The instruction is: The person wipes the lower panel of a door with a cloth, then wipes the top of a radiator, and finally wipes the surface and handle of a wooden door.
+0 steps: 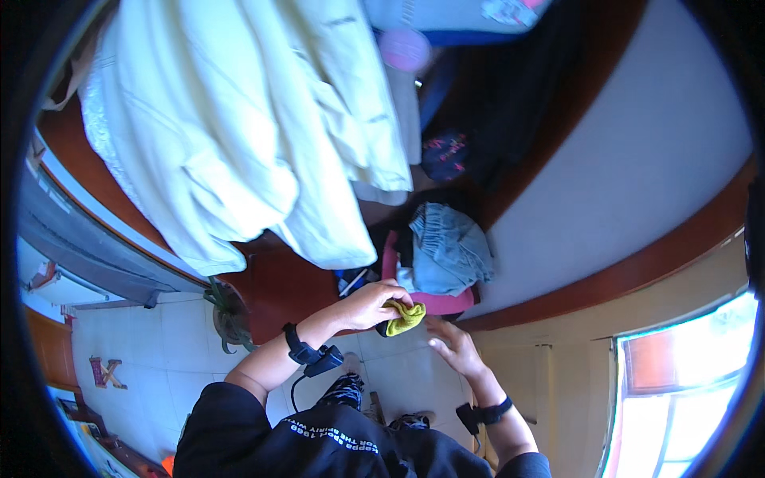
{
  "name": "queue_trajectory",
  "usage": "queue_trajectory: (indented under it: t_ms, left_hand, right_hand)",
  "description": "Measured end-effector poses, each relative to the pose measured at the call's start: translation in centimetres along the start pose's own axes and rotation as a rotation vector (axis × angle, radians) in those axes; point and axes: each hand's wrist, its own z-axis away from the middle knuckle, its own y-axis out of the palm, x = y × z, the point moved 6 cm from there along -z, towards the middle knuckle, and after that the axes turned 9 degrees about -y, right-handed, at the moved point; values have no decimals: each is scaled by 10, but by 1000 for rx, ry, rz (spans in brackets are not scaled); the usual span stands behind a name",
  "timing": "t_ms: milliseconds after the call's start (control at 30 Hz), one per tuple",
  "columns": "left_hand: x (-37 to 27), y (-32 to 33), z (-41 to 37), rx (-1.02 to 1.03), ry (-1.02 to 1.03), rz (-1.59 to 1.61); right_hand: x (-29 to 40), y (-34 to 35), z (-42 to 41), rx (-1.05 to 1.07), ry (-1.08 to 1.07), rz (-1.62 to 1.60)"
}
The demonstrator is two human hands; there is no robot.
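My left hand (373, 306) is closed on a small folded yellow-green cloth item (405, 318), with something black against its lower left side. Just right of the cloth, my right hand (455, 346) is held with its fingers apart and nothing in it. Beyond both hands, folded light-blue denim clothing (448, 251) lies on pink fabric (439, 303). Blue-and-black checked fabric (352, 279) lies to the left of that pile. White garments (239, 131) hang over the shelf in front of me.
A reddish-brown wooden surface (287, 299) lies under the hanging clothes. Dark clothes (508, 89) hang at the upper right, by a white panel (633, 161). A potted plant (227, 316) stands left on the tiled floor, with a small folding stool (109, 372) farther off. A window (687, 382) is at the right.
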Motion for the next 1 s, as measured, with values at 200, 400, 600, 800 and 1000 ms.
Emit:
queue_trajectory:
  t_ms: [200, 400, 600, 800, 1000]
  left_hand:
    - [24, -51, 36, -19, -96, 211]
    - [34, -130, 124, -28, -268, 265]
    - [53, -205, 283, -632, -465, 281]
    - [90, -216, 351, -821, -575, 359]
    - [97, -271, 367, -829, -430, 361]
  right_hand:
    - [44, 66, -99, 190, 152, -290]
    - [27, 48, -122, 461, 203, -474]
    - [-51, 60, -112, 658, 391, -434]
    - [-37, 112, -115, 791, 470, -221]
    - [-67, 174, -141, 770, 329, 4]
